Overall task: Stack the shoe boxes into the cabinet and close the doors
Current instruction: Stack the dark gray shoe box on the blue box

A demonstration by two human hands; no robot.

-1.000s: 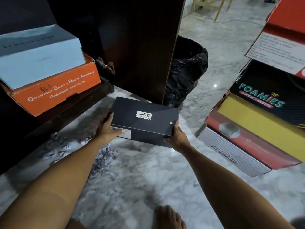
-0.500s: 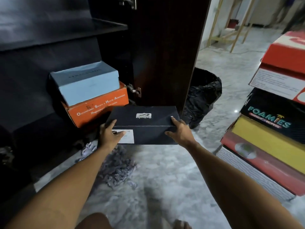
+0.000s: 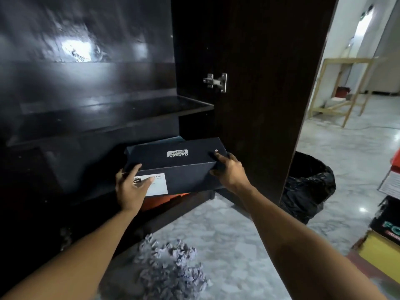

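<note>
A black shoe box (image 3: 186, 169) with a white logo on its lid sits at the mouth of the dark cabinet (image 3: 97, 118), over the boxes stacked there. My left hand (image 3: 132, 187) presses on its front left, over the white label. My right hand (image 3: 229, 169) grips its right end. Beneath it a strip of the orange box (image 3: 162, 199) shows, and a sliver of the pale blue box (image 3: 173, 139) peeks out behind. The right cabinet door (image 3: 249, 83) stands open beside the boxes.
A shelf (image 3: 121, 107) runs above the boxes. Crumpled paper (image 3: 171, 269) lies on the marble floor in front. A black-lined bin (image 3: 307, 187) stands behind the open door. More shoe boxes (image 3: 383, 239) are stacked at the right edge. A wooden frame (image 3: 344, 87) is further off.
The black box has been lifted from floor level up and forward onto the stack inside the cabinet. It now covers the blue and orange boxes. My view has tilted upward.
</note>
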